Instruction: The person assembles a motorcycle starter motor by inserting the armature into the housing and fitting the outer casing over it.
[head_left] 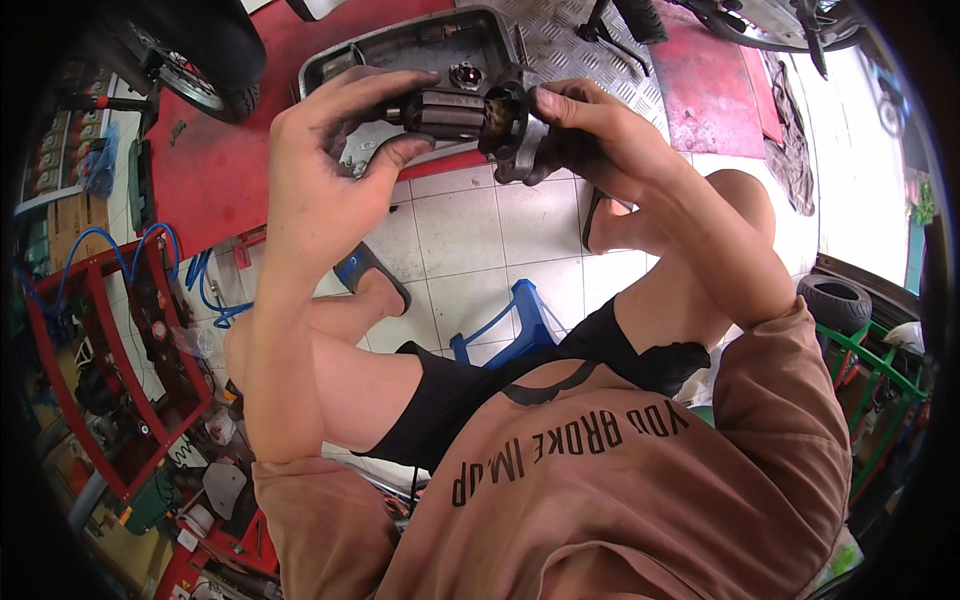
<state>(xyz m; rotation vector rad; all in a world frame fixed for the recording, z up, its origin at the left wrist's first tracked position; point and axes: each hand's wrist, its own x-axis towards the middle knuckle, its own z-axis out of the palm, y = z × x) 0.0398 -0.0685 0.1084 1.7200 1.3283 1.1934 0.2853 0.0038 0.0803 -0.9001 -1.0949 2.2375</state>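
Note:
Between my hands, above the edge of the red platform, is a motor armature (pixel 445 113) with a dark slotted metal core. My left hand (pixel 345 135) grips its left end between thumb and fingers, and the fingertips are blackened with grease. The right end of the armature sits at the opening of a dark metal motor end housing (pixel 518 140). Around that housing my right hand (pixel 590 130) is closed, thumb on top, with its other fingers partly hidden. Just behind them a grey metal tray (pixel 500 25) holds a small round metal part (pixel 465 75) and other loose pieces.
The tray rests on a red platform (pixel 215 165) beside a diamond-plate panel (pixel 570 55). Motorcycle wheels (pixel 200 85) stand at the far left and far right. A blue stool (pixel 525 315) is below me. Red shelving (pixel 115 470) and a blue hose (pixel 95 235) lie left; a tyre (pixel 835 300) lies right.

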